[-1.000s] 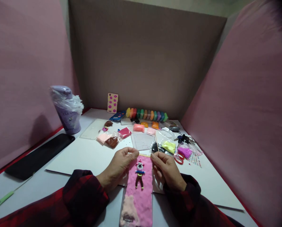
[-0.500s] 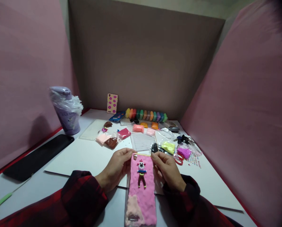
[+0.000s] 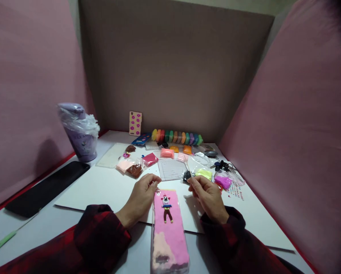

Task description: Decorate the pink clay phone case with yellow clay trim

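A phone case (image 3: pixel 174 232) covered in pink clay lies lengthwise in front of me, with a peach patch at its near end. On its upper part is a small clay figure (image 3: pixel 167 209) with a white face, blue top and brown legs. Thin yellow clay runs along the far edge. My left hand (image 3: pixel 143 196) is closed at the case's far left corner, its other fingers partly hidden along the side. Off to the right of the case, my right hand (image 3: pixel 206 196) pinches a thin pale stick (image 3: pixel 187 166) that points up and away.
Beyond the hands, a white board (image 3: pixel 102 192) carries packets of clay, such as a yellow one (image 3: pixel 204 174) and a magenta one (image 3: pixel 223 182). Small gems (image 3: pixel 236 190) sit at right. A purple bottle (image 3: pixel 80 137), black phone (image 3: pixel 47 188) and green-handled tool (image 3: pixel 2 243) are at left.
My right hand has come off the case's far right corner and moved right and slightly up. The far end of the case has shifted a little left with my left hand.
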Demonstrator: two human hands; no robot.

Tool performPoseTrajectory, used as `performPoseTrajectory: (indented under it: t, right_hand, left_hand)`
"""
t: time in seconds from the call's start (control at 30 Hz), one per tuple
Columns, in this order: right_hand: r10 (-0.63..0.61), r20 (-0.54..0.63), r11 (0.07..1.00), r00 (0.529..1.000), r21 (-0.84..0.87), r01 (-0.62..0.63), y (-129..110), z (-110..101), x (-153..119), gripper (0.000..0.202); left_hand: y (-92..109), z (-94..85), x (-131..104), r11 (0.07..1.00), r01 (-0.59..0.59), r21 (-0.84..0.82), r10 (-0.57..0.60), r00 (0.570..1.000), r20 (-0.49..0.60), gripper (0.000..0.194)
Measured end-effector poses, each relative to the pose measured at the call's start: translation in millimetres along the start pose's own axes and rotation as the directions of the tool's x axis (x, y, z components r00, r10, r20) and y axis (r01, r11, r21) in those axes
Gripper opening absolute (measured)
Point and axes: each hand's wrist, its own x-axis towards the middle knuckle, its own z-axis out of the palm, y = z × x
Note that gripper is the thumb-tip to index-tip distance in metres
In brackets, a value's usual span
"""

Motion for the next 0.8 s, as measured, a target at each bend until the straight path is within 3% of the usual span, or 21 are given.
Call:
performPoseTrajectory:
  t: [0.17, 0.33, 0.5, 0.67, 0.8]
  right_hand:
    - [-0.158, -0.129, 0.975, 0.979, -0.177, 0.134, -3.4, -23.1, 10.2, 0.028]
    - [-0.293, -0.221, 0.846, 0.930, -0.513, 0.144, 1.2, -49.3, 21.2, 0.029]
    - [-0.320, -0.218, 0.772, 0.922, -0.624, 0.120, 9.2, -56.5, 25.0, 0.026]
    - [-0.383, -0.255, 0.708, 0.888, -0.698, 0.105, 14.5, -59.4, 27.7, 0.022]
    - [-0.413, -0.147, 0.639, 0.899, -0.750, 0.171, 24.1, -58.3, 30.5, 0.018]
  left_hand:
    - [1.1, -2.5, 2.6, 0.997, -0.052, 0.053, 0.053, 0.998, -0.025, 0.016]
    - [-2.0, -8.2, 10.6, 1.000, -0.013, -0.017, 0.011, 0.996, -0.090, 0.021]
    - [-3.9, -9.0, 12.7, 0.988, 0.065, -0.138, -0.083, 0.989, -0.125, 0.024]
    - [-0.2, -9.4, 12.5, 0.996, 0.019, -0.091, -0.029, 0.994, -0.109, 0.031]
    - [0.0, -9.6, 12.5, 0.999, 0.009, -0.035, -0.012, 0.996, -0.087, 0.035]
